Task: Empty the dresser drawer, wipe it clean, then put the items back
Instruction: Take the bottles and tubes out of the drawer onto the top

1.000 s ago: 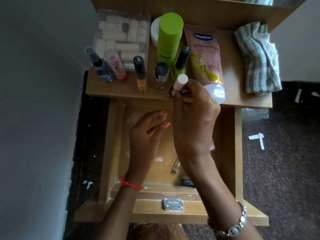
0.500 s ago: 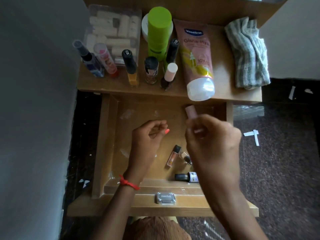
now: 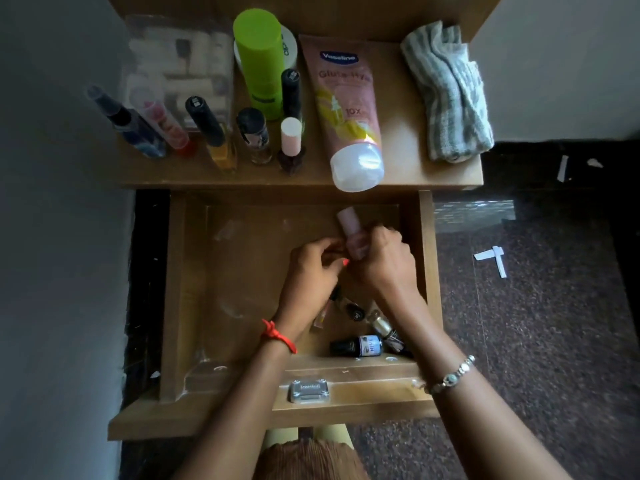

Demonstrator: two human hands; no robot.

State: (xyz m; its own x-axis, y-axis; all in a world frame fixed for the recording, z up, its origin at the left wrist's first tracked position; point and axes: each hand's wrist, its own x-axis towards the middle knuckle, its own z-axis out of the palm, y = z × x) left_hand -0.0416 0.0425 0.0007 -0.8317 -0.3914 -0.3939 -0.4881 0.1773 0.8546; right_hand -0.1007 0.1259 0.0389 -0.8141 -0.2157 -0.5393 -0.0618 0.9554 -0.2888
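The wooden drawer (image 3: 194, 289) is pulled out below the dresser top (image 3: 415, 168). Over the drawer's back half, my right hand (image 3: 388, 268) grips a small pink-capped bottle (image 3: 348, 225), cap pointing away from me. My left hand (image 3: 311, 271) is curled beside it, fingertips pinched against the bottle's lower end. Under my wrists, several small bottles lie in the drawer's front right corner, among them a dark one with a blue label (image 3: 360, 345) and a thin tube (image 3: 322, 317).
On the dresser top stand several nail polish bottles (image 3: 256, 136), a tall green bottle (image 3: 259, 60), a pink Vaseline tube (image 3: 349, 109), a clear box of rollers (image 3: 180, 64) and a folded checked cloth (image 3: 450, 95). Dark floor with paper scraps (image 3: 491, 258) lies to the right.
My right hand set a pink-capped polish on the dresser top, dropped back over the drawer with another pink bottle, and has come together with my left hand.
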